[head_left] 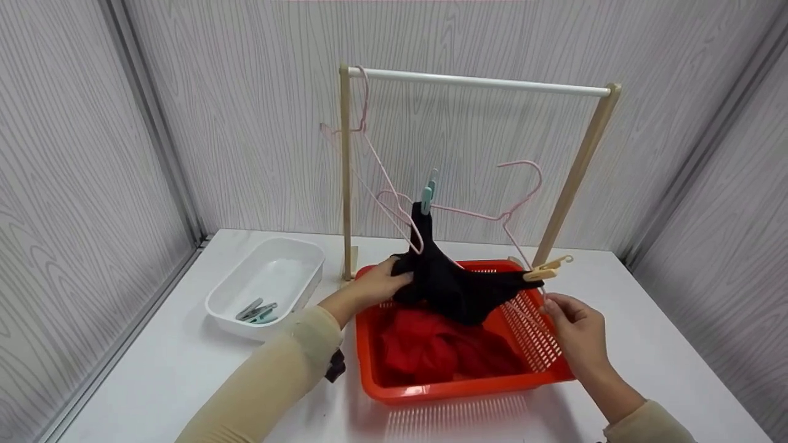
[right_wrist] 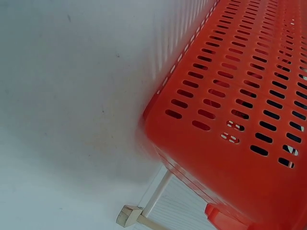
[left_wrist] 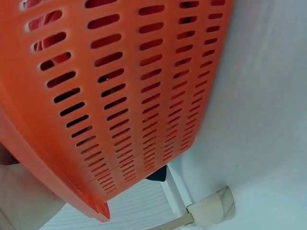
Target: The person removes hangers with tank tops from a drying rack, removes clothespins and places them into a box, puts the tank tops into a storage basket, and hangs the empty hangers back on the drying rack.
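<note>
A pair of black underpants (head_left: 452, 289) hangs spread on a pink hanger (head_left: 471, 213), over the red basket (head_left: 455, 392). A teal clothespin (head_left: 427, 195) grips its upper left end and a yellow clothespin (head_left: 544, 271) its right end. My left hand (head_left: 377, 284) holds the black fabric at its left side, the fingers partly hidden behind it. Between thumb and fingers, my right hand (head_left: 577, 326) pinches the hanger's right corner, just below the yellow clothespin. Red cloth (head_left: 437, 347) lies in the basket. Both wrist views show mainly the basket's slotted wall (left_wrist: 129, 110).
A second pink hanger (head_left: 377, 157) hangs at the left end of the rack's white rod (head_left: 480, 80). Wooden posts (head_left: 575, 178) carry the rod behind the basket. At left stands a white tray (head_left: 215, 304) with several clothespins (head_left: 257, 312). Dark cloth (head_left: 335, 366) lies beside the basket.
</note>
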Demonstrator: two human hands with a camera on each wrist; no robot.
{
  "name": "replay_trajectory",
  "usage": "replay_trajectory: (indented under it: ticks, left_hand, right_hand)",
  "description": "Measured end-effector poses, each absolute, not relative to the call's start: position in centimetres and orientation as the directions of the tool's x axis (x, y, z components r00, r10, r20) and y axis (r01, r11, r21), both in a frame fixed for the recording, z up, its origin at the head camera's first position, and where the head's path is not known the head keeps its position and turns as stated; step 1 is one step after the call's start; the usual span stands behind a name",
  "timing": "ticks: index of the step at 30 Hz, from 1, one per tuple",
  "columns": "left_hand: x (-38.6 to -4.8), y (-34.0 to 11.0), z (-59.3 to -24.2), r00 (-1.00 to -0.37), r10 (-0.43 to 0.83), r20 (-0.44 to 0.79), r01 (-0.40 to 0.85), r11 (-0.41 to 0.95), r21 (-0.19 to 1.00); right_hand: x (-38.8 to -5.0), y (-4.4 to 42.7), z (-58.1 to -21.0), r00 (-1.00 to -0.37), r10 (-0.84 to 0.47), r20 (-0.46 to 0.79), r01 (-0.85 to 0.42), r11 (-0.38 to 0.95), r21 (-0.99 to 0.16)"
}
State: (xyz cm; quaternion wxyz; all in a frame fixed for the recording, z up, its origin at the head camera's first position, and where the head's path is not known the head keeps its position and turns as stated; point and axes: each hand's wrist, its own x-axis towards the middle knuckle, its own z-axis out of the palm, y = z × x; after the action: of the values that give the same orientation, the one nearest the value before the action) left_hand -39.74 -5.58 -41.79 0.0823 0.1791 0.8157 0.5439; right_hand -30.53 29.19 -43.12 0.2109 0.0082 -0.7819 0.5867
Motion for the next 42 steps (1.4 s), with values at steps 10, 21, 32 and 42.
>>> replay_trajectory:
  ticks: [10, 21, 32, 42]
  left_hand:
    - [-40.3, -5.4, -41.4, -0.967, 0.253, 0.02, 0.139, 0.463, 0.876]
    - [-41.3, -5.2, -42.8, -0.956, 0.251, 0.152, 0.243, 0.388, 0.889]
    - [-41.5, -4.6, -42.5, -0.919, 0.388, 0.07, 0.224, 0.366, 0.903]
    - [-42.3, -4.7, -43.1, -0.938, 0.321, 0.133, 0.229, 0.283, 0.931]
  right_hand:
    - [-30.6, 29.2, -43.3, -0.891, 0.236, 0.388, -0.291, 0.358, -0.887]
    - [-30.5, 29.3, -43.5, -0.898, 0.248, 0.364, -0.259, 0.371, -0.892]
    - [-30.3, 29.5, -43.6, -0.9, 0.23, 0.37, -0.264, 0.388, -0.883]
    - [-30.3, 29.3, -43.5, -0.892, 0.256, 0.374, -0.272, 0.358, -0.893]
